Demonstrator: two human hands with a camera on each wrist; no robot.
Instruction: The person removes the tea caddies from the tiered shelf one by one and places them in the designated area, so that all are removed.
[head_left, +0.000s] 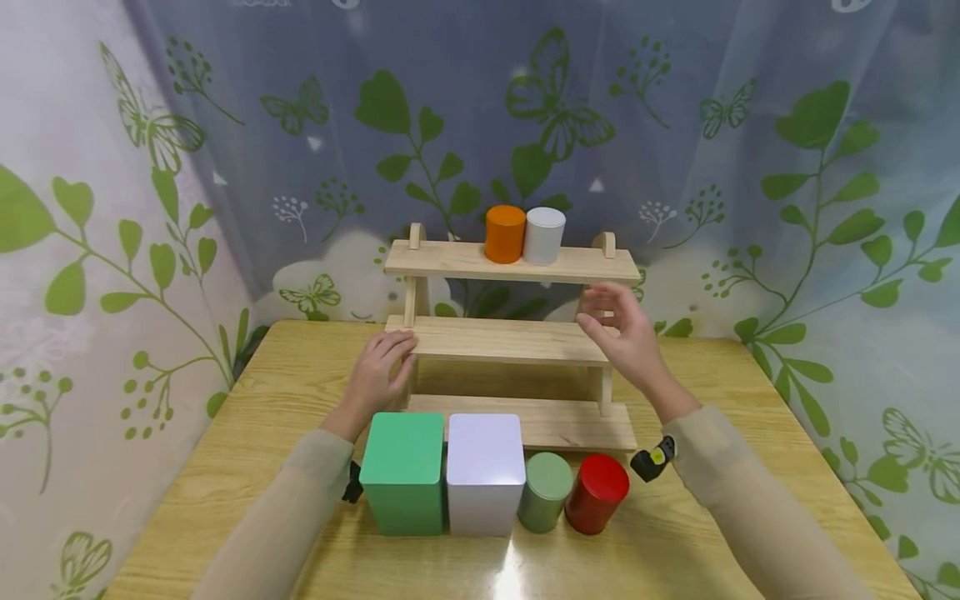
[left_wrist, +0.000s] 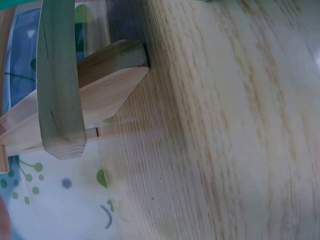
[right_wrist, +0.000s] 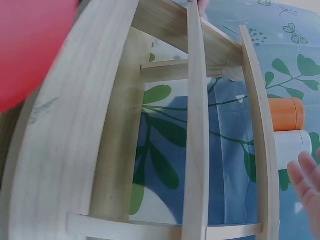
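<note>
We see a pale shelf (head_left: 510,337), orange canister (head_left: 505,237) and white canister (head_left: 543,237) atop it, leaf-patterned blue curtain (head_left: 465,50) behind it

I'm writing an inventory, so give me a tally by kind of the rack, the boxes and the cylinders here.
Rack: 1
Boxes: 2 (green box, pale box)
Cylinders: 4 (orange cylinder, white cylinder, sage cylinder, red cylinder)
Total: 7
</note>
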